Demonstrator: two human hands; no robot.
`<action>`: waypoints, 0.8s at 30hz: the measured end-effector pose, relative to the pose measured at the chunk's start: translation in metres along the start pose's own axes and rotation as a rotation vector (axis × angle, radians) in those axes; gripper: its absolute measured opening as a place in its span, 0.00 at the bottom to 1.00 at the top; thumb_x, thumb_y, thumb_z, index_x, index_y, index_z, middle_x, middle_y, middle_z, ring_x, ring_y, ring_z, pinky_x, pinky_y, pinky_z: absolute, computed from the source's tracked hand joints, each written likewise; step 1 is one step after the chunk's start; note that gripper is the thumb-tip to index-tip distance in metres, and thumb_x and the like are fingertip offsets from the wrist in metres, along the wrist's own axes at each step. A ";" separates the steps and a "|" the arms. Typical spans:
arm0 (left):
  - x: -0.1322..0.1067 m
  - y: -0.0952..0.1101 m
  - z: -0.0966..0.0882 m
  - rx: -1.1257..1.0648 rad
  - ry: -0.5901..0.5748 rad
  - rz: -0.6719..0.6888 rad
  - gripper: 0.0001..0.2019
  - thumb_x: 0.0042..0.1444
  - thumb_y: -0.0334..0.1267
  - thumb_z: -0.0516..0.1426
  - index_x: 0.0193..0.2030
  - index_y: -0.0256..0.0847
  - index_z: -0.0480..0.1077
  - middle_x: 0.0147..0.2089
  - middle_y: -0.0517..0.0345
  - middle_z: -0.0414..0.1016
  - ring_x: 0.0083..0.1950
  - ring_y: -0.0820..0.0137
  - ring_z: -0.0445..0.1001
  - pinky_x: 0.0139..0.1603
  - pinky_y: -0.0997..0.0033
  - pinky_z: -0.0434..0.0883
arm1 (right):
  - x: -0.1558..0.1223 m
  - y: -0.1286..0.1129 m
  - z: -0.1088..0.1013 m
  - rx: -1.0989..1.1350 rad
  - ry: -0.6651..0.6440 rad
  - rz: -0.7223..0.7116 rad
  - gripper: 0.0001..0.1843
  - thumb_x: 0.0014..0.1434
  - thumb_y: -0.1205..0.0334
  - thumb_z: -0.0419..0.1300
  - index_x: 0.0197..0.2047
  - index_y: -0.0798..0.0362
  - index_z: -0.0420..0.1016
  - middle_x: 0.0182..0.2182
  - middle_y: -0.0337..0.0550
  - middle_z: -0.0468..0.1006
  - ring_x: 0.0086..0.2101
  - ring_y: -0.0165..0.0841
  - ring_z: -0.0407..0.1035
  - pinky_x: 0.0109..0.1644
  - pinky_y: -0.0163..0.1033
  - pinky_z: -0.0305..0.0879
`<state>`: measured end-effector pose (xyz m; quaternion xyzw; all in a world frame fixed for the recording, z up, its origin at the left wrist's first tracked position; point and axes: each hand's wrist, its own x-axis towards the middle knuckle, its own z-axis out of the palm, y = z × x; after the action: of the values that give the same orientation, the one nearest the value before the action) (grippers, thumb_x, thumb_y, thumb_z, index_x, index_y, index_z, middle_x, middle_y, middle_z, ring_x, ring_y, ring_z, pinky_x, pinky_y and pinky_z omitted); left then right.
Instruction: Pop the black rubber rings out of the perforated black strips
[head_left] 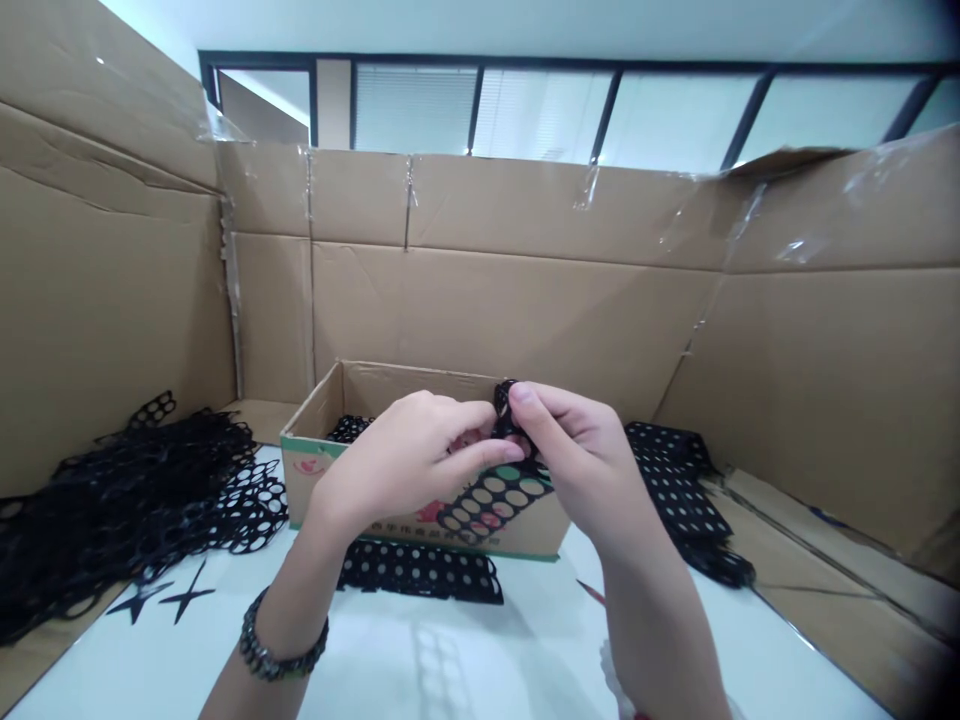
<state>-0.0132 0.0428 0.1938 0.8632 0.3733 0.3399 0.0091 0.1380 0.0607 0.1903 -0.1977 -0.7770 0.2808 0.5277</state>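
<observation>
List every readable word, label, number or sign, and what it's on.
"食品": part of a row of dark Chinese characters low on the front of the cardboard box; rest of the row too blurred to read surely, partly covered by the held black mesh.
Red round mark, box front, upper left: too small to read.
Red print, box front: blurred, partly covered.
No other text I can make out.
</observation>
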 end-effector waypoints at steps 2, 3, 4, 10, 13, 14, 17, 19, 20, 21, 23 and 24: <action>0.000 0.000 -0.001 -0.124 -0.044 0.010 0.16 0.60 0.46 0.46 0.26 0.39 0.61 0.24 0.65 0.65 0.25 0.76 0.62 0.29 0.75 0.58 | 0.000 -0.001 -0.002 0.103 -0.028 0.039 0.21 0.60 0.55 0.50 0.19 0.54 0.60 0.17 0.34 0.58 0.19 0.23 0.52 0.22 0.30 0.50; 0.000 0.000 -0.002 -0.193 -0.067 0.016 0.16 0.60 0.46 0.46 0.26 0.39 0.62 0.24 0.65 0.65 0.25 0.76 0.62 0.28 0.76 0.59 | 0.000 -0.001 -0.003 0.154 -0.049 0.066 0.21 0.60 0.54 0.50 0.19 0.54 0.61 0.17 0.34 0.59 0.19 0.23 0.52 0.22 0.30 0.50; 0.000 -0.001 -0.002 -0.258 -0.086 0.018 0.16 0.60 0.45 0.46 0.26 0.38 0.63 0.24 0.64 0.65 0.26 0.76 0.63 0.28 0.76 0.59 | 0.000 0.000 -0.003 0.201 -0.077 0.098 0.20 0.60 0.54 0.51 0.19 0.54 0.61 0.17 0.34 0.59 0.19 0.23 0.53 0.22 0.30 0.51; 0.000 -0.027 0.004 -0.697 -0.207 0.022 0.17 0.61 0.42 0.46 0.27 0.36 0.67 0.24 0.59 0.70 0.28 0.74 0.68 0.35 0.74 0.65 | 0.003 0.008 -0.006 0.393 -0.187 0.290 0.20 0.57 0.49 0.53 0.22 0.55 0.66 0.16 0.34 0.62 0.16 0.21 0.49 0.19 0.29 0.46; 0.000 -0.043 0.008 -0.933 -0.048 0.042 0.17 0.59 0.43 0.48 0.24 0.37 0.67 0.16 0.63 0.63 0.20 0.77 0.62 0.27 0.75 0.62 | 0.004 0.009 -0.008 0.517 -0.064 0.366 0.16 0.54 0.50 0.56 0.26 0.55 0.68 0.17 0.34 0.63 0.16 0.21 0.46 0.18 0.29 0.43; 0.000 -0.047 0.008 -1.021 0.043 0.052 0.17 0.59 0.44 0.49 0.22 0.38 0.65 0.13 0.65 0.59 0.18 0.77 0.58 0.25 0.76 0.60 | 0.004 0.009 -0.010 0.571 0.000 0.366 0.14 0.54 0.52 0.56 0.26 0.54 0.68 0.16 0.32 0.60 0.16 0.21 0.45 0.18 0.29 0.44; -0.002 -0.053 0.000 -1.311 0.386 0.153 0.17 0.57 0.42 0.51 0.19 0.40 0.60 0.10 0.70 0.47 0.16 0.78 0.51 0.26 0.75 0.61 | 0.004 0.006 -0.027 0.792 0.171 0.296 0.07 0.54 0.64 0.54 0.25 0.53 0.64 0.14 0.28 0.45 0.16 0.23 0.41 0.21 0.30 0.47; -0.008 -0.054 -0.012 -1.476 0.642 0.265 0.17 0.58 0.41 0.49 0.20 0.41 0.60 0.10 0.71 0.50 0.15 0.80 0.51 0.29 0.75 0.62 | 0.001 0.004 -0.046 0.928 0.309 0.245 0.08 0.50 0.73 0.51 0.23 0.53 0.60 0.15 0.28 0.40 0.16 0.23 0.38 0.21 0.30 0.47; -0.013 -0.055 -0.019 -1.519 0.746 0.313 0.17 0.60 0.41 0.47 0.21 0.41 0.61 0.11 0.71 0.55 0.16 0.81 0.53 0.30 0.75 0.62 | -0.002 0.003 -0.056 0.965 0.397 0.246 0.09 0.48 0.75 0.49 0.22 0.53 0.59 0.15 0.28 0.40 0.16 0.23 0.38 0.21 0.30 0.46; -0.019 -0.055 -0.027 -1.521 0.823 0.341 0.18 0.62 0.40 0.44 0.23 0.42 0.63 0.14 0.72 0.60 0.16 0.82 0.55 0.31 0.75 0.61 | -0.005 0.002 -0.068 0.979 0.515 0.251 0.09 0.47 0.76 0.47 0.21 0.53 0.58 0.15 0.29 0.41 0.16 0.23 0.38 0.20 0.31 0.45; -0.034 -0.058 -0.044 -1.389 0.850 0.333 0.24 0.65 0.42 0.34 0.26 0.45 0.65 0.18 0.74 0.66 0.18 0.85 0.57 0.32 0.76 0.60 | -0.015 -0.003 -0.089 0.935 0.797 0.215 0.10 0.47 0.75 0.45 0.20 0.53 0.57 0.15 0.30 0.44 0.15 0.23 0.39 0.20 0.32 0.45; -0.041 -0.061 -0.052 -1.251 0.824 0.281 0.27 0.64 0.44 0.29 0.28 0.48 0.66 0.19 0.76 0.66 0.17 0.86 0.57 0.32 0.75 0.59 | -0.022 -0.006 -0.098 0.874 0.934 0.155 0.11 0.49 0.73 0.44 0.19 0.53 0.57 0.15 0.31 0.45 0.15 0.24 0.40 0.20 0.33 0.45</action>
<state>-0.1036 0.0477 0.1935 0.5400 -0.0291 0.7807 0.3131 0.2370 0.0657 0.2064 -0.1217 -0.2629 0.4931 0.8203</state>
